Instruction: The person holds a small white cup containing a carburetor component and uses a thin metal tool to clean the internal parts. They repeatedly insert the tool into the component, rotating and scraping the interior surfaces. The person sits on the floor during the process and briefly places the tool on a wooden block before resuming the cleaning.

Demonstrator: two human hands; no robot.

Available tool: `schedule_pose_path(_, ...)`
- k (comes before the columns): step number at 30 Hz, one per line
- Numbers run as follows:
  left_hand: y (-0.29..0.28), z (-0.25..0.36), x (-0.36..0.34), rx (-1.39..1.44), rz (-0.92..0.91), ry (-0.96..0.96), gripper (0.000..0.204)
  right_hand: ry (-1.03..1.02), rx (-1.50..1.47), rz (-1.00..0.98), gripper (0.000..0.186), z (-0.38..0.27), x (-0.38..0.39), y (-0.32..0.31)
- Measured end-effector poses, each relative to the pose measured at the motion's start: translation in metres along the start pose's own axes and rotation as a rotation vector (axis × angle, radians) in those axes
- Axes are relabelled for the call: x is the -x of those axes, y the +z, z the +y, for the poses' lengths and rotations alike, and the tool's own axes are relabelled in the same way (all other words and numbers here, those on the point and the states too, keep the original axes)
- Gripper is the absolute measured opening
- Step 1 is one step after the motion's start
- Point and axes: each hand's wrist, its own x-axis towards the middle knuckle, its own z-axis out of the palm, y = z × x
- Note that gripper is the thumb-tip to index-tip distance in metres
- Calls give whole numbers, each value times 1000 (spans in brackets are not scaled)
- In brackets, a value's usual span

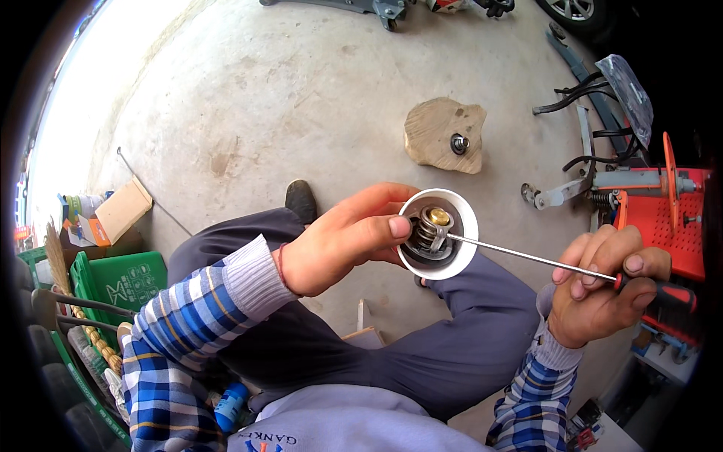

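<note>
My left hand [339,245] grips a white paper cup [468,218] by its side, its open mouth turned up toward me. Inside the cup sits a car thermostat [437,226] with a brass-coloured top, a spring and a metal frame. My right hand [602,290] is closed around a screwdriver [527,258] with a red and black handle. Its long thin shaft reaches left over the cup's rim, and the tip is at the thermostat's metal frame. Whether the tip touches the frame I cannot tell. The cup's bottom is hidden.
A wood block [440,132] on the concrete floor bears a small round metal part [459,144]. At the right stand a grey and orange jack-like tool [633,181] and a red perforated panel [681,241]. A green bin [135,271] and cardboard box [124,211] are left.
</note>
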Motion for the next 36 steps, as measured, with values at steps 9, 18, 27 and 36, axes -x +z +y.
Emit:
schedule_pose_path(9, 3, 6, 1, 44, -31, 24, 72, 85, -83, 180, 39, -6, -3, 1)
schedule_pose_path(18, 2, 3, 2, 51, -39, 45, 74, 132, -195, 253, 39, -6, -7, -4)
schedule_pose_path(27, 1, 2, 3, -64, -77, 71, 76, 127, -286, 248, 37, -8, -7, -9)
schedule_pose_path(36, 2, 4, 5, -120, -56, 91, 80, 86, -107, 116, 35, -6, -2, 3)
